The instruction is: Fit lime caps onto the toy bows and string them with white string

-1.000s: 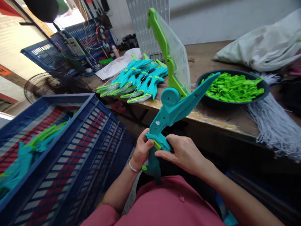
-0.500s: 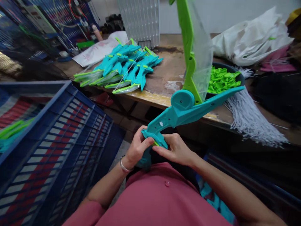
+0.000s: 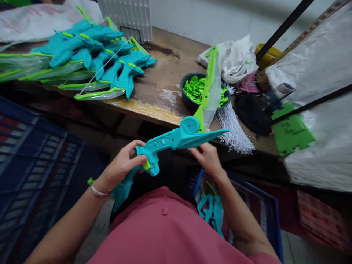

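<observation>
My left hand (image 3: 125, 163) is closed round the middle grip of a teal toy bow (image 3: 165, 141), its thumb beside a small lime-green piece. The bow's upper limb, lime green with a clear plastic web, stands up in front of the table. Its lower end hangs beside my left forearm. My right hand (image 3: 207, 159) is just below the teal pointed wing, its fingers stretched toward the left and partly covered by it. Nothing shows in that hand. Beyond the limb, partly hidden by it, a dark bowl (image 3: 188, 103) holds small lime-green parts (image 3: 195, 88).
Several strung toy bows (image 3: 110, 55) lie piled on the table (image 3: 162, 66) at left. White cords (image 3: 236, 135) hang over its front edge beside a white sack (image 3: 239, 58) and green foam mat (image 3: 293, 128). Blue crates (image 3: 52, 176) (image 3: 276, 216) stand left and low right.
My right hand has come off the bow's grip and moved right, under the wing. The left hand keeps hold, and the bow has tilted lower. My view has turned right.
</observation>
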`<state>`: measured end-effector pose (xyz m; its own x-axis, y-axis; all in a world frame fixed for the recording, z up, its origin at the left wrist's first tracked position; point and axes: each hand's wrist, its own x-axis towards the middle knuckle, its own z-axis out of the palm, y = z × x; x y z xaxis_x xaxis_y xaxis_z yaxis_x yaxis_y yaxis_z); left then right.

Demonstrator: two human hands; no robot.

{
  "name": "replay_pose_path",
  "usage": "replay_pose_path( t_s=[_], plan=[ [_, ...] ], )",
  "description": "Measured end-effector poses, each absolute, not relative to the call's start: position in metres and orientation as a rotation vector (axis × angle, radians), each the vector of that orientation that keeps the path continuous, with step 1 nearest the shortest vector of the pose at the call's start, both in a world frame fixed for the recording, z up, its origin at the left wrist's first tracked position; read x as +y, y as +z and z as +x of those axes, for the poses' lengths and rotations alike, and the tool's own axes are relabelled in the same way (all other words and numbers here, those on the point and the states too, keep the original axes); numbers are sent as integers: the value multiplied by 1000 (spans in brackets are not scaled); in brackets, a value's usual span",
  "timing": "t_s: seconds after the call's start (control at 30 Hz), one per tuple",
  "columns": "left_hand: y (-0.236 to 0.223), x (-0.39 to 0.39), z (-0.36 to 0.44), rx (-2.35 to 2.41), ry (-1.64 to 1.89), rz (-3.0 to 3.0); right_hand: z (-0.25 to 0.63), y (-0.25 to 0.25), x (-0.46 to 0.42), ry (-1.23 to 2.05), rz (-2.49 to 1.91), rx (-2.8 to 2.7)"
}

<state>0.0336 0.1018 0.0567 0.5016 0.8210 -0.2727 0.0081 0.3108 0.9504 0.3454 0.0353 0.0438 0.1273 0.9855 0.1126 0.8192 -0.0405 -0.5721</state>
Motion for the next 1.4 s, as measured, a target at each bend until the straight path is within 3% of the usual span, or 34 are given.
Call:
replay_pose_path(
  t_s=[0.07,0.17,0.73,0.93,1.4],
  plan=[
    [50,100,24,879,594,1075,388,31,36,-7,-2318,-1627],
    [39,92,14,830,539,978,437,14,37,-188,-2605,-1502],
    [4,76,8,647,575,1116,471,-1,51,-325,-2806,-1418],
    [2,72,3,525,345,1317,470,13,61,-286,-2814,-1418],
    [-3,64,7,864,292,1262,465,2,53,-288,-2742,-1349]
  ],
)
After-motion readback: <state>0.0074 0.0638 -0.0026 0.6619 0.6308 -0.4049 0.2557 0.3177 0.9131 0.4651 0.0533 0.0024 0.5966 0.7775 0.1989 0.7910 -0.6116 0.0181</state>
